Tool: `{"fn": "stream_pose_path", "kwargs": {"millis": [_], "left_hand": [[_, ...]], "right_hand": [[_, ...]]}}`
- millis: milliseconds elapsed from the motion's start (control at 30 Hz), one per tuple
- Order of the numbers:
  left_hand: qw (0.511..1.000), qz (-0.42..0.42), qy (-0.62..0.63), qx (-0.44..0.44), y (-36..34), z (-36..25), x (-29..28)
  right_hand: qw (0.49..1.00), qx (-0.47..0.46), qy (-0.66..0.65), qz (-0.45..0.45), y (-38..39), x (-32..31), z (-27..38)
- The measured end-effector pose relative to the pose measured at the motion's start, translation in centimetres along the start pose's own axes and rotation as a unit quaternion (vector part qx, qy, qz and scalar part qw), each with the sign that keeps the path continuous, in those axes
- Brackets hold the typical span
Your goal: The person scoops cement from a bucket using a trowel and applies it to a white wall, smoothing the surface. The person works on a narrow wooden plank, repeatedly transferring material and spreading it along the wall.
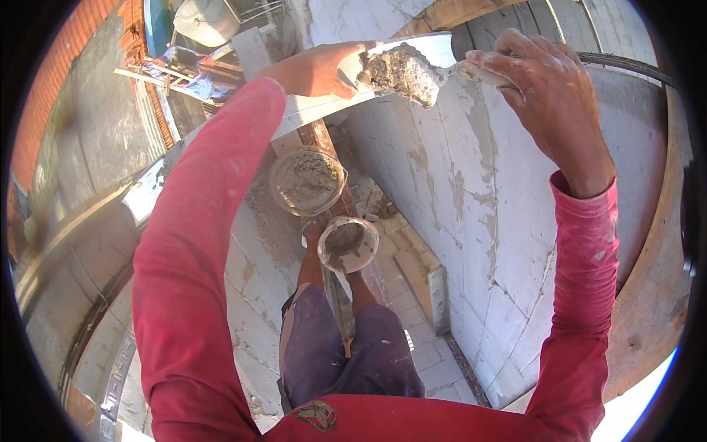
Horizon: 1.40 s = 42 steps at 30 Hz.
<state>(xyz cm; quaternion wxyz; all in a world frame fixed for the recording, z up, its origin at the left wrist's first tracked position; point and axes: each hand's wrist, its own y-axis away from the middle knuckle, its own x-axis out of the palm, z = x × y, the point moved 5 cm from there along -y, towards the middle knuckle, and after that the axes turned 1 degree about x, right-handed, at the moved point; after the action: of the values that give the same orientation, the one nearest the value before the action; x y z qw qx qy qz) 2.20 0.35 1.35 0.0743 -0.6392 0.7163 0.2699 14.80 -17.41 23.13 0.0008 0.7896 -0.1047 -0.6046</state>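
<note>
Your right grip [541,85] is closed on the handle of a trowel [486,76], a lump of mortar [401,74] just to its left. Past that lump, your left grip [313,70] spreads thumb and fingers at a pale slab [313,110], whether clasping it I cannot tell. Well below both grips stand two buckets [372,243].

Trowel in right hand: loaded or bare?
Loaded: a thick, lumpy mass of mortar sits on the trowel gripped by the right hand.
</note>
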Motion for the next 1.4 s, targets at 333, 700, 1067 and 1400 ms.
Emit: {"fn": "stream_pose_path", "kwargs": {"millis": [333, 700, 1067, 1400], "left_hand": [[0.999, 0.026, 0.033, -0.022, -0.2, 1.5, 0.0], [0.998, 0.018, 0.053, -0.009, -0.9, 3.2, 0.9], [0.997, 0.022, -0.059, -0.045, -0.6, 2.0, 0.0], [0.999, 0.004, -0.045, 0.014, -0.9, 2.6, 0.0]], "right_hand": [[1.0, -0.009, -0.004, -0.025, 0.5, -1.5, 0.0], [0.999, 0.006, -0.029, -0.027, 2.2, 1.5, -1.4], [0.996, -0.068, -0.002, -0.062, -2.4, 2.8, -0.3], [0.985, -0.045, 0.032, 0.164, -5.9, 1.9, 0.1]]}}
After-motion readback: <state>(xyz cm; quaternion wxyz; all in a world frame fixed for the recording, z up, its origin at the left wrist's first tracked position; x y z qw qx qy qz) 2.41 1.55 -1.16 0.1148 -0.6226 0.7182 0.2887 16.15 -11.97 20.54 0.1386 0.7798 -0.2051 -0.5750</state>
